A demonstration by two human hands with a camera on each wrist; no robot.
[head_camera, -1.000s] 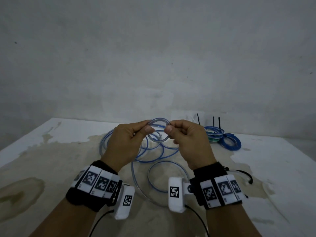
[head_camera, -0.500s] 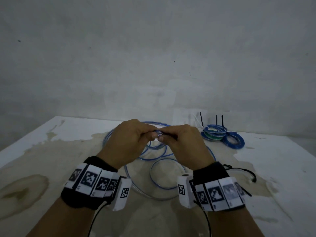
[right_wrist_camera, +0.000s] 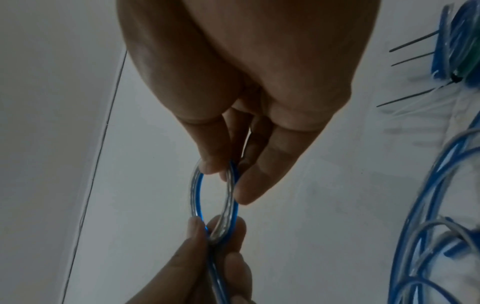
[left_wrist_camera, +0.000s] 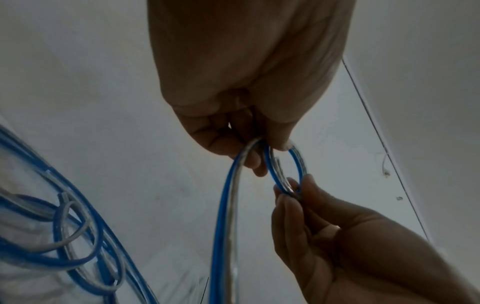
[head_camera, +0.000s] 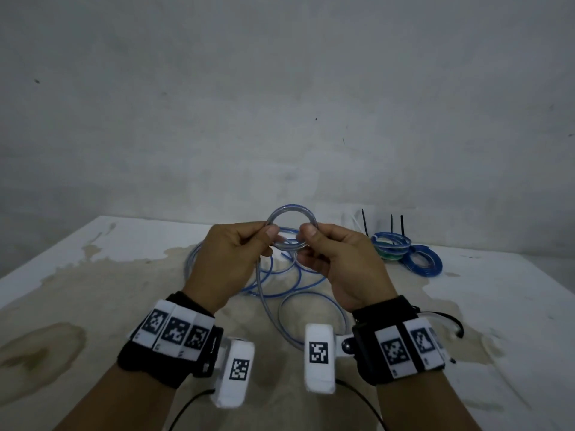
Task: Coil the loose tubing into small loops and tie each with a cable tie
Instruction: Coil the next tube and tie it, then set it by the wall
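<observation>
A small loop of clear and blue tubing (head_camera: 292, 213) is held upright above the table between both hands. My left hand (head_camera: 249, 241) pinches its left side and my right hand (head_camera: 323, 244) pinches its right side. The left wrist view shows the small loop (left_wrist_camera: 285, 168) between the fingertips of both hands, with a long strand (left_wrist_camera: 223, 216) hanging down. In the right wrist view the same small loop (right_wrist_camera: 215, 195) stands between thumb and fingers. The loose tubing (head_camera: 280, 284) trails in wide curls on the table below.
Tied coils of blue tubing (head_camera: 392, 244) lie at the back right, with black cable tie tails (head_camera: 364, 222) sticking up. The white table (head_camera: 93, 275) is stained brown. A grey wall rises behind it. A thin cable (head_camera: 451, 318) lies right of my right wrist.
The small loop was flattened low between the hands half a second ago. Now both hands have lifted and the loop stands open and round between them.
</observation>
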